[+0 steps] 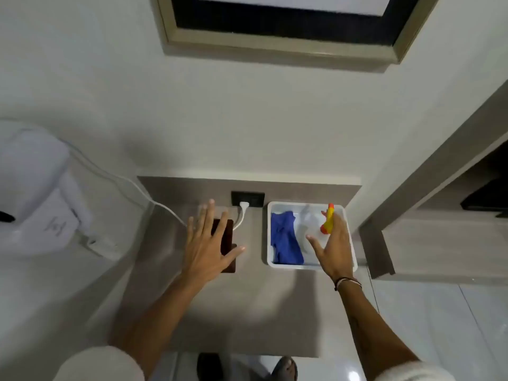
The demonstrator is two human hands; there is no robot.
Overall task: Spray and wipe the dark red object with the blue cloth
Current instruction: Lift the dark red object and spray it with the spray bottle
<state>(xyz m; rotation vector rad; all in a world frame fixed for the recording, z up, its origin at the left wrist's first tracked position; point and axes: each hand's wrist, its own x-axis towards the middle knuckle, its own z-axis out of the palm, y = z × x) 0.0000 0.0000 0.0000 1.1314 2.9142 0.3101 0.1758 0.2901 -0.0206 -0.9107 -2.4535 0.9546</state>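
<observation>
A flat dark red object lies on the grey shelf, mostly covered by my left hand, which hovers over it with fingers spread. To its right stands a white tray. A crumpled blue cloth lies in the tray's left half. A spray bottle with an orange and yellow head stands in the tray's right half. My right hand is over the tray right beside the bottle, fingers apart; whether it touches the bottle is unclear.
A black wall socket with a white plug and cable sits behind the dark red object. A white appliance stands at the left. A framed panel hangs on the wall above. A grey cabinet rises at the right.
</observation>
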